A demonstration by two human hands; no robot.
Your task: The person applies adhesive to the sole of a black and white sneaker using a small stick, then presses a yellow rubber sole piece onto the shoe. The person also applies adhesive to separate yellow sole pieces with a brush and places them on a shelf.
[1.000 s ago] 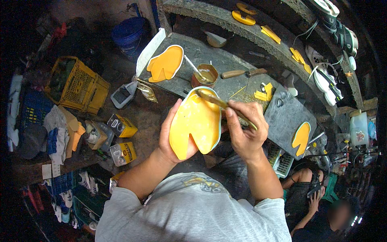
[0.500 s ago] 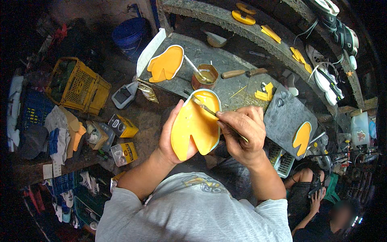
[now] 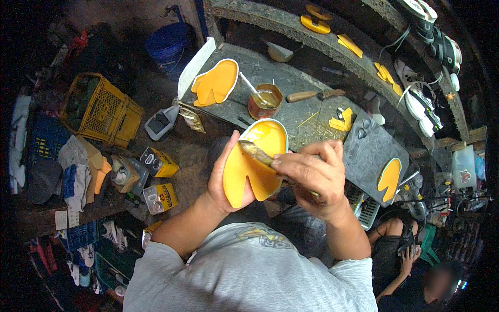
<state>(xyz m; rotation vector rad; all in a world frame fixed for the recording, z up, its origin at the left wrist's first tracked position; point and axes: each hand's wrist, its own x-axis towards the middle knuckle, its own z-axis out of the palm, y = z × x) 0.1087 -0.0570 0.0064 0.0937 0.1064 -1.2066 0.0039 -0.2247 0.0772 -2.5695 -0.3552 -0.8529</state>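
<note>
My left hand [image 3: 216, 177] holds up a yellow, sole-shaped piece [image 3: 236, 182] with a pale rim and a V-shaped notch at its near end. A wet, glossy coat shines on its far half. Between the fingers of my right hand [image 3: 318, 174] is a brush [image 3: 253, 152], its bristle end lying on the piece near the left edge. Just beyond stands a rusty can [image 3: 258, 111] of yellowish liquid, with a white stick leaning in it. Similar yellow pieces [image 3: 214, 83] lie on the bench to the left, and one more [image 3: 390, 179] rests on a dark board [image 3: 364, 151].
A wooden-handled tool [image 3: 304, 96] and yellow scraps [image 3: 340, 120] lie on the bench [image 3: 301, 75]. Shoes [image 3: 423, 109] line the shelf at right. Yellow crates [image 3: 104, 112], metal tins [image 3: 160, 198] and a blue bucket [image 3: 169, 47] stand left. Another person [image 3: 405, 260] sits at lower right.
My right hand has turned, and the brush has slid nearer along the yellow piece from its far end toward the middle left. My left hand still holds the piece, shifted only slightly.
</note>
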